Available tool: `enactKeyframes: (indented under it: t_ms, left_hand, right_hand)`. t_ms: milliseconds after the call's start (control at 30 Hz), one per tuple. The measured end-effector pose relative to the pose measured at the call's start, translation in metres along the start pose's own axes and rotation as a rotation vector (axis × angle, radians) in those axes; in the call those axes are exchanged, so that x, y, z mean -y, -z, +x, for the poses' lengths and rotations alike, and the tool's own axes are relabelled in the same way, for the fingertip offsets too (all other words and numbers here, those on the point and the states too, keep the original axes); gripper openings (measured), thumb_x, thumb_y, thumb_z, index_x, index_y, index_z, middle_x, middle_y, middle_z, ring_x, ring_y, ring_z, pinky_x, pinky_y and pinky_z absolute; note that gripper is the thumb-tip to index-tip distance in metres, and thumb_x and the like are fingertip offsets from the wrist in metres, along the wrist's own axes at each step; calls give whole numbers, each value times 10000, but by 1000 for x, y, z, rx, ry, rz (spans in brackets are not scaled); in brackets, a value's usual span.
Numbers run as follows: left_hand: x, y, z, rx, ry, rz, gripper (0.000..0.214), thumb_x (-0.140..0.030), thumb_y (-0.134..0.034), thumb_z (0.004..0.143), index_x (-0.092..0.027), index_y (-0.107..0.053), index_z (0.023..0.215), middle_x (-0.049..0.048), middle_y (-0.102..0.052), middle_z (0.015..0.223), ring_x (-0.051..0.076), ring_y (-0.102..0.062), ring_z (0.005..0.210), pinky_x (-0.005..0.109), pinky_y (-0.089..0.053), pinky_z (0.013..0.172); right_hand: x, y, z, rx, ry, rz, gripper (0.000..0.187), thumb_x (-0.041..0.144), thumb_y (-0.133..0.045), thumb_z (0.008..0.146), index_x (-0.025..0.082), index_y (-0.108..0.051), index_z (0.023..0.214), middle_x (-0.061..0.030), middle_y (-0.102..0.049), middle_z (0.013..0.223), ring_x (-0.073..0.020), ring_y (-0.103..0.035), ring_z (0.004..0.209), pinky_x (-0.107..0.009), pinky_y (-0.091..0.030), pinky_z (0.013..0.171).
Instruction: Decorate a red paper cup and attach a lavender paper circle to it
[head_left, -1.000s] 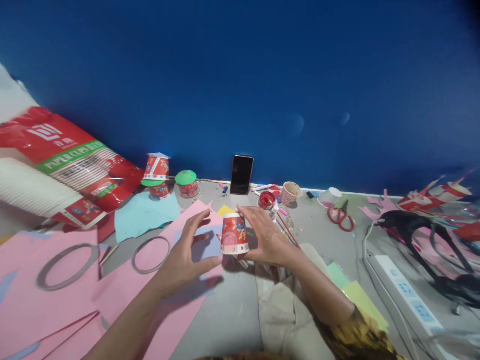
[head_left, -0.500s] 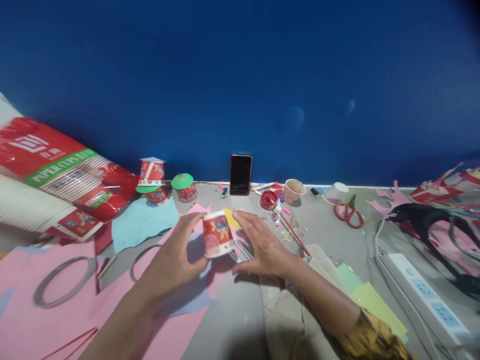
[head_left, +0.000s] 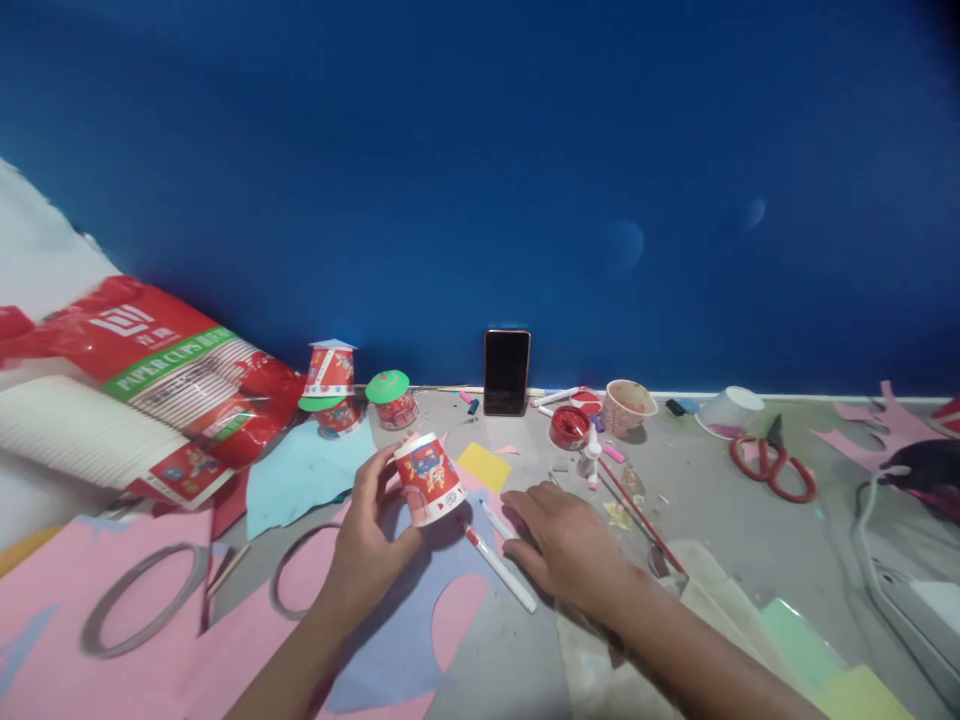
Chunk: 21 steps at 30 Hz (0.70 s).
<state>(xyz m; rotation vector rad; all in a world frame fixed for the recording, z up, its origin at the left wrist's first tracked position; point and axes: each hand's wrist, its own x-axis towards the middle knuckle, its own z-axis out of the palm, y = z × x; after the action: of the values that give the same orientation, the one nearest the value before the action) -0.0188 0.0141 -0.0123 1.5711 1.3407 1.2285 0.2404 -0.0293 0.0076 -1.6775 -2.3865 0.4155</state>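
Note:
My left hand (head_left: 369,535) grips an upside-down red printed paper cup (head_left: 427,478), tilted, just above a lilac paper sheet (head_left: 409,610). My right hand (head_left: 564,543) lies low over the table with its fingers stretched toward a white marker with a red tip (head_left: 499,565); whether it touches the marker I cannot tell. A second thin white pen (head_left: 496,520) lies just beyond the fingers. A small yellow note (head_left: 484,466) rests behind the cup.
Pink paper sheets with cut-out rings (head_left: 142,600) cover the left. A red pack of paper cups (head_left: 142,390) lies far left. Two decorated cups (head_left: 330,385), a phone (head_left: 506,372), a red glitter pot (head_left: 568,427), a glue bottle (head_left: 592,458) and red scissors (head_left: 772,465) stand by the blue wall.
The cup passed from between both hands into my left hand alone and moved left. My right hand let go and dropped to the table beside the marker.

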Motion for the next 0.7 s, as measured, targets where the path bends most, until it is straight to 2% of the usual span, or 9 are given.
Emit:
enactKeyframes:
  t_ms: [167, 267, 333, 433, 567, 700]
  left_hand:
    - [14, 3, 5, -128, -294, 250, 677, -252, -707, 938, -319, -465, 1567, 136, -531, 1601, 350, -578, 1485, 561, -568, 1177]
    - [21, 7, 10, -188, -516, 457, 695, -182, -701, 942, -311, -456, 1580, 139, -563, 1557, 343, -566, 1496, 557, -557, 1199]
    - [23, 8, 13, -200, -592, 546, 705, -148, -685, 950, -300, -440, 1593, 151, -571, 1553, 340, -578, 1484, 566, -538, 1222]
    - [24, 8, 14, -204, -600, 580, 691, -184, -689, 961, -280, -429, 1594, 167, -574, 1548, 360, -584, 1469, 593, -536, 1215]
    - [22, 6, 11, -177, -502, 506, 732, -317, -765, 924, -269, -433, 1574, 161, -580, 1512, 377, -609, 1424, 586, -588, 1142]
    - [20, 2, 8, -153, -444, 432, 702, -376, -771, 915, -288, -459, 1537, 141, -583, 1504, 372, -610, 1421, 590, -583, 1136]
  right_hand:
    - [8, 8, 1, 108, -50, -58, 294, 367, -711, 1049, 200, -697, 1290, -106, -782, 1187, -312, -690, 1142, -371, -450, 850]
    - [11, 9, 1, 128, -81, -83, 259, 359, -686, 1057, 200, -698, 1262, -107, -787, 1162, -294, -704, 1099, -357, -425, 814]
    - [12, 9, 1, 131, -97, -102, 246, 350, -675, 1054, 201, -697, 1249, -111, -789, 1149, -285, -713, 1074, -350, -412, 794]
    - [13, 10, 1, 136, -108, -123, 276, 347, -655, 1055, 200, -683, 1288, -123, -788, 1177, -288, -719, 1084, -348, -410, 792]
    - [14, 12, 2, 148, -110, -129, 313, 333, -624, 1069, 192, -662, 1345, -133, -786, 1243, -299, -722, 1142, -355, -433, 829]
    - [14, 12, 2, 140, -110, -120, 312, 351, -626, 1070, 188, -669, 1333, -125, -790, 1251, -305, -722, 1166, -360, -451, 850]
